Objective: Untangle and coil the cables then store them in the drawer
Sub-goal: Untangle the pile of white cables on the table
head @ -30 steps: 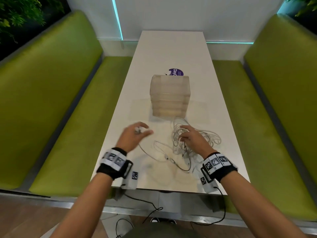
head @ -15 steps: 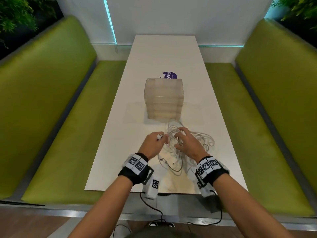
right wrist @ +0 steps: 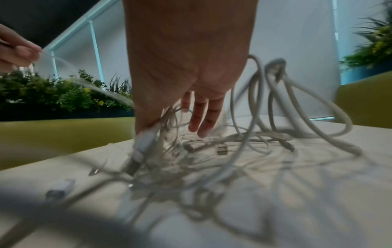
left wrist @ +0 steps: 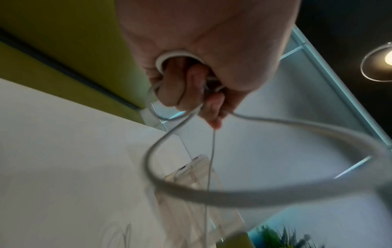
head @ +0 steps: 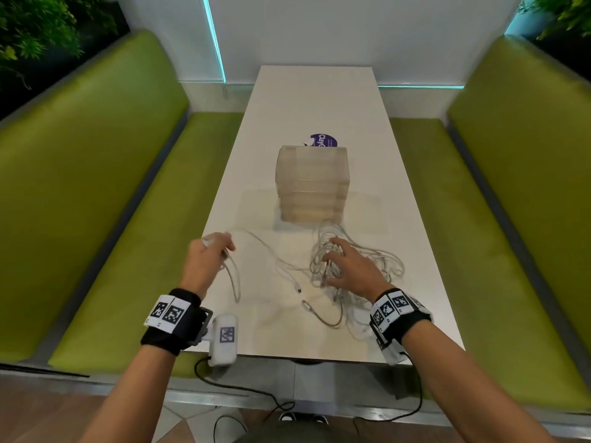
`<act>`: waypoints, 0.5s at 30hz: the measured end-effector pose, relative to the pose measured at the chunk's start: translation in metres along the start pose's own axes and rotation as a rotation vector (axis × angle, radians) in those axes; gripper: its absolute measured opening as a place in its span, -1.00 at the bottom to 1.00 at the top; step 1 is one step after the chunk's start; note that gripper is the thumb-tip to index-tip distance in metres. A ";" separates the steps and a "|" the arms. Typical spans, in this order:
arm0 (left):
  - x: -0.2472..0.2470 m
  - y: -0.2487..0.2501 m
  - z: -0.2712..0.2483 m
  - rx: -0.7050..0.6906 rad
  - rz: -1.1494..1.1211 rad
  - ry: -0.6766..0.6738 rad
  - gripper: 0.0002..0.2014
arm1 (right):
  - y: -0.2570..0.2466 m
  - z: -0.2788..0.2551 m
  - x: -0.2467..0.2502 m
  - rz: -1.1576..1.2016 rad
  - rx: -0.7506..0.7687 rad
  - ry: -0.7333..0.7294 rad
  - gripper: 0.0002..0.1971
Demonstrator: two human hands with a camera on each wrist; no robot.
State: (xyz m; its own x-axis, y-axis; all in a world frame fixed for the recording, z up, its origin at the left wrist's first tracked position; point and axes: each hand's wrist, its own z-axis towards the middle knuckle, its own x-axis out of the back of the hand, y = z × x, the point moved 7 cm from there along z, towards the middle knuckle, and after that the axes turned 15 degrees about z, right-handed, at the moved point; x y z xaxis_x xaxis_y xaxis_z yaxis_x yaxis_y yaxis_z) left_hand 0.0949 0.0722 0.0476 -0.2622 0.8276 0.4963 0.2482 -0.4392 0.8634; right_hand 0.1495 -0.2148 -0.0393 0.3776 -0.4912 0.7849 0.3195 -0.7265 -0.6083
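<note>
Left hand [head: 208, 259] clenched on one white cable [head: 232, 278], drawing it clear, while right hand [head: 348, 266], fingers [right wrist: 201, 115] spread, pins the tangle [head: 355, 260] to the desk [head: 319, 97].

White table [head: 319, 100]: drawer unit [head: 311, 183], cable tangle [head: 361, 266], purple sticker [head: 324, 140].

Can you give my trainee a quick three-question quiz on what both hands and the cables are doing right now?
1. True or false: the left hand grips a white cable.
2. The right hand rests on: A) the drawer unit, B) the cable tangle, C) the bench.
3. Are any drawers open?

Key: 1 true. 2 B. 3 No, none stands pulled out in the head view.
</note>
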 end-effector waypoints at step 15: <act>-0.024 0.036 -0.047 -0.251 0.330 -0.523 -0.63 | -0.034 -0.029 0.020 0.266 -0.018 0.020 -0.89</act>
State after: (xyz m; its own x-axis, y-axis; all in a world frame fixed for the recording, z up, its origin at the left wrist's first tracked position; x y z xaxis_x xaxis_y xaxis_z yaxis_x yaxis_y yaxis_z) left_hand 0.0659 0.0201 0.0713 0.2928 0.6689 0.6833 -0.0031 -0.7140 0.7002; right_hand 0.1207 -0.2137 0.0007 0.4294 -0.6752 0.5997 0.1955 -0.5788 -0.7917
